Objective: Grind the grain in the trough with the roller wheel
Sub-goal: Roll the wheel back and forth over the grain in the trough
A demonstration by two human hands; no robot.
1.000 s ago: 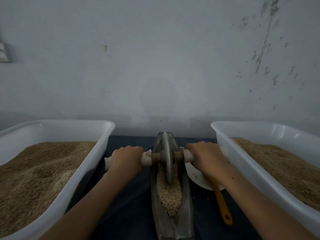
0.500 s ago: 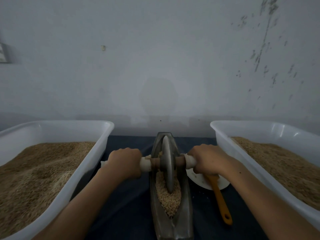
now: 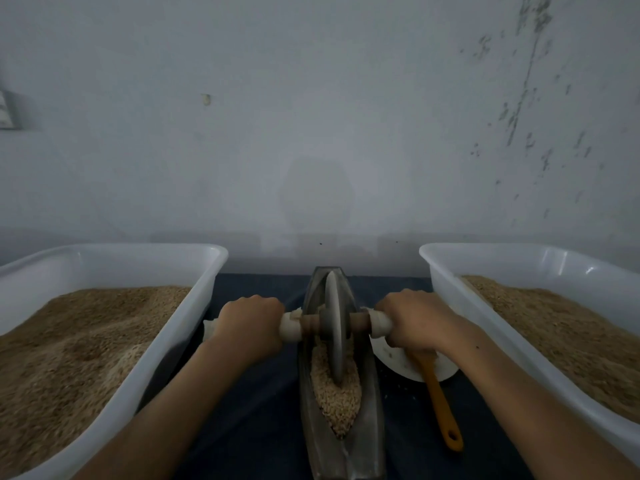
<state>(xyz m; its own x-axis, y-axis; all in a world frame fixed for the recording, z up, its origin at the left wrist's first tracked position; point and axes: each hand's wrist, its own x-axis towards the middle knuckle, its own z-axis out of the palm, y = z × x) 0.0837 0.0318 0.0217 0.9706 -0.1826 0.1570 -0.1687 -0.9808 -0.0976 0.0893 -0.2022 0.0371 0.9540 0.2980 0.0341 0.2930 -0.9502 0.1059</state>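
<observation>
A narrow grey metal trough [image 3: 374, 441] lies lengthwise on the dark cloth straight ahead of me. Pale grain [image 3: 341, 400] fills its near half. The grey roller wheel [image 3: 334, 327] stands upright on edge in the trough, its lower rim in the grain. A brown axle with white-wrapped ends [image 3: 290, 328] runs through the wheel. My left hand [image 3: 251, 323] grips the left end. My right hand [image 3: 414, 320] grips the right end. Both sets of fingers curl over the handle from above.
Two white plastic tubs of grain flank the trough, one on the left [image 3: 194, 327] and one on the right [image 3: 460, 306]. A white dish [image 3: 394, 362] with an orange-handled spatula [image 3: 441, 407] sits just right of the trough, under my right wrist. A grey wall stands close behind.
Across the frames both hands have drawn the wheel a little toward me along the trough, then hold about the same spot. The grain pile looks much the same.
</observation>
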